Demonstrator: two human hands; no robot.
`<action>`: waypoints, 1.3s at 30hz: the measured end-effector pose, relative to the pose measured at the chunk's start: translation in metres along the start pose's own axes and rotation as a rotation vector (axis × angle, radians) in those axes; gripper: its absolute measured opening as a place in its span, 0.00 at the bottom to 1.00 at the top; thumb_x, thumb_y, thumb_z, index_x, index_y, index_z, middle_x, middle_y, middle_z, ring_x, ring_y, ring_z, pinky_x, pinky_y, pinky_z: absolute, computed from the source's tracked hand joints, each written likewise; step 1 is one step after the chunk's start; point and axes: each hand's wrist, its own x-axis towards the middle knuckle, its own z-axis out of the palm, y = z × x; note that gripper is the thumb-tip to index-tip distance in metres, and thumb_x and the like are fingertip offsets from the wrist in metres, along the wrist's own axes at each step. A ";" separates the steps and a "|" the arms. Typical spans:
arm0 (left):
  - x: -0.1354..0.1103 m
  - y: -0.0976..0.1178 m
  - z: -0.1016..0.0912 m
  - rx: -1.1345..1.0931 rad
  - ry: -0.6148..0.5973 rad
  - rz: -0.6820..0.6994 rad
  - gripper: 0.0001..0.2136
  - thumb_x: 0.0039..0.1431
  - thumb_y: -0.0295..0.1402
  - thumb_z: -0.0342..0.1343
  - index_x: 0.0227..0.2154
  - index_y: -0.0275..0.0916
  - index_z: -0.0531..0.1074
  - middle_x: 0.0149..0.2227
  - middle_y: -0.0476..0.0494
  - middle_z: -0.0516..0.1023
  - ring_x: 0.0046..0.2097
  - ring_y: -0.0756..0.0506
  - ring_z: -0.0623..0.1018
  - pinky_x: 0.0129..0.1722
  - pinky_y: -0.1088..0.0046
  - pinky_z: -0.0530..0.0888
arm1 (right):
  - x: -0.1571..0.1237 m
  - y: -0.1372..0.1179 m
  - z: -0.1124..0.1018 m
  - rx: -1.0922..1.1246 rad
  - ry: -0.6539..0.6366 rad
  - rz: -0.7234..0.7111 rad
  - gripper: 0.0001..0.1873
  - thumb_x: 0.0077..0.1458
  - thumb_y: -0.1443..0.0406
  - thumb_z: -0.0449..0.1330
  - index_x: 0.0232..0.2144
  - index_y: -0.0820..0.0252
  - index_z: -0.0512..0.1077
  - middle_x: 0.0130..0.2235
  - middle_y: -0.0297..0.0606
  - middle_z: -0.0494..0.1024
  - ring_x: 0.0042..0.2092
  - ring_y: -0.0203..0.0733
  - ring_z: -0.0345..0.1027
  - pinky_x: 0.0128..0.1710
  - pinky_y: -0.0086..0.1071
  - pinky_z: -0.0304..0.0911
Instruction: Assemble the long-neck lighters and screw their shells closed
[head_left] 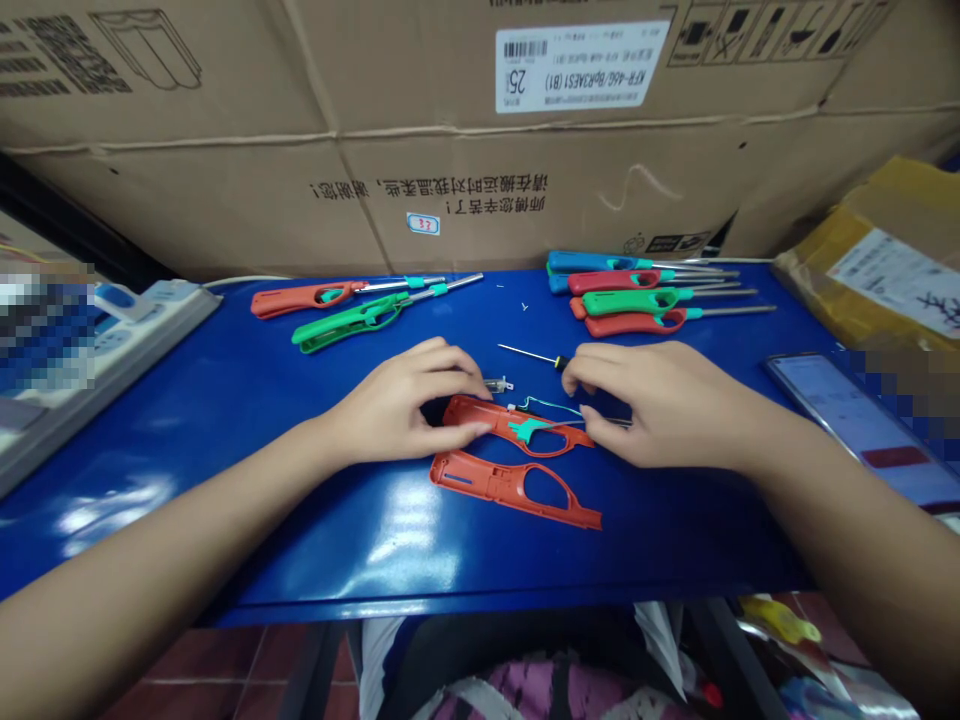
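Note:
My left hand grips an orange lighter half-shell between thumb and fingers; the shell lies on the blue table. A teal trigger sits in it. By my left fingertips is a small clear fuel tank with a metal valve. My right hand is curled at the shell's narrow end, with a thin metal rod at its thumb. A thin green wire leads toward these fingers. A screwdriver points left, its handle partly hidden by my right fingers. The other orange half-shell lies nearer me.
Orange and green long lighters lie back left. Several more lighters are piled back right. A cardboard box stands behind the table. A power strip is left; a phone and a taped parcel are right.

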 end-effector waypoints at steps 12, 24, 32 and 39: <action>-0.001 0.004 0.001 0.040 -0.088 -0.042 0.12 0.65 0.38 0.61 0.47 0.38 0.79 0.44 0.43 0.81 0.45 0.43 0.76 0.46 0.65 0.75 | -0.001 0.003 -0.004 -0.008 -0.114 0.125 0.02 0.57 0.65 0.55 0.32 0.56 0.67 0.34 0.34 0.76 0.30 0.39 0.64 0.28 0.32 0.49; -0.001 0.001 0.006 0.021 -0.041 -0.224 0.13 0.65 0.39 0.61 0.48 0.40 0.78 0.44 0.43 0.79 0.46 0.42 0.77 0.46 0.65 0.75 | -0.002 0.000 -0.022 0.229 -0.241 0.049 0.02 0.59 0.64 0.59 0.35 0.56 0.71 0.33 0.33 0.75 0.29 0.35 0.65 0.28 0.29 0.56; -0.002 0.003 0.007 0.013 -0.045 -0.216 0.13 0.66 0.41 0.60 0.48 0.40 0.79 0.44 0.42 0.79 0.45 0.42 0.77 0.46 0.64 0.74 | 0.018 -0.011 0.011 0.052 0.023 0.001 0.11 0.65 0.66 0.55 0.48 0.54 0.73 0.49 0.40 0.75 0.38 0.39 0.69 0.33 0.31 0.59; -0.002 0.004 0.009 0.000 -0.042 -0.190 0.13 0.65 0.40 0.61 0.47 0.39 0.79 0.45 0.42 0.79 0.47 0.41 0.77 0.46 0.64 0.74 | 0.029 -0.015 0.020 -0.053 -0.077 -0.101 0.13 0.69 0.67 0.51 0.48 0.54 0.73 0.53 0.41 0.73 0.41 0.40 0.70 0.32 0.31 0.58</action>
